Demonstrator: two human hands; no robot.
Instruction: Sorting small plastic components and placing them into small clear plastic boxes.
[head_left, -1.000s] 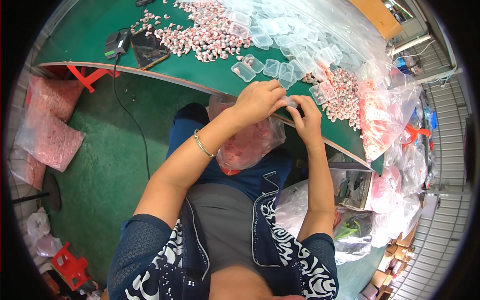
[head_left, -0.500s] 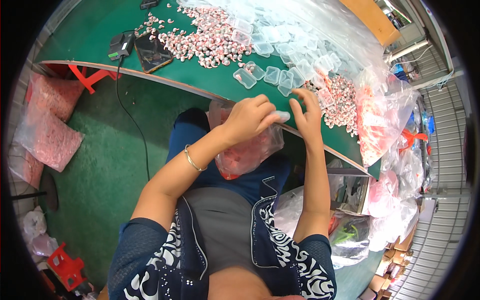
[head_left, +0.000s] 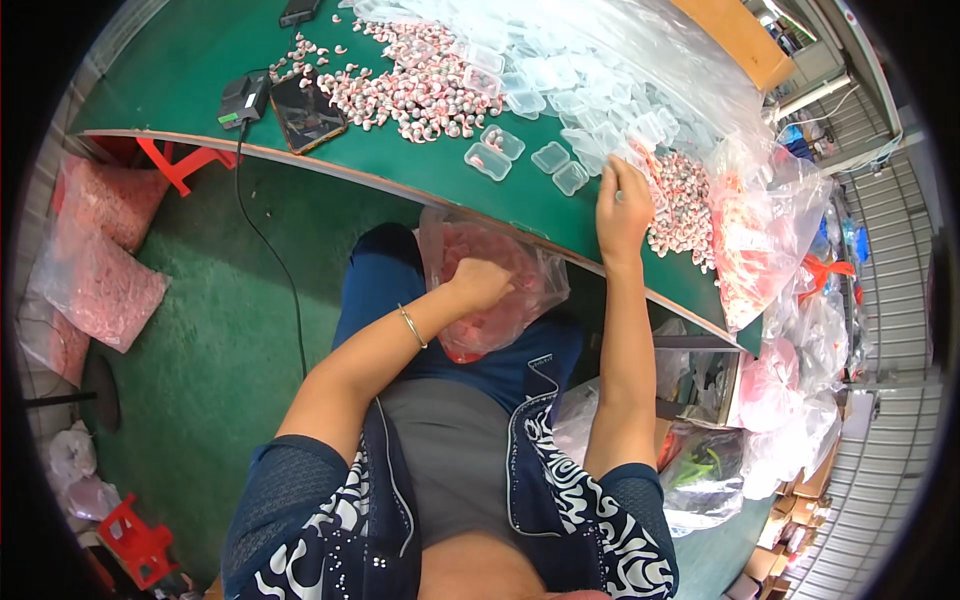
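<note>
My left hand is down at the clear plastic bag on my lap, which holds pink-red contents. Its fingers are curled, and what they hold is hidden. Over the table edge my right hand is raised with fingers bent together, beside the pile of small pink and grey curled pieces. I cannot make out what is in its fingertips. Just left of it lie a clear plastic box and another one. Farther left an opened clear box has small pink pieces in it.
A heap of clear boxes covers the table's back, beside a larger pile of pink and grey pieces. A phone and a black device sit on the left. A filled plastic bag stands on the right; stuffed bags lie on the floor.
My left hand has moved from the table edge down to the bag, and the clear item it held no longer shows. My right hand has shifted slightly up, its fingers drawing together.
</note>
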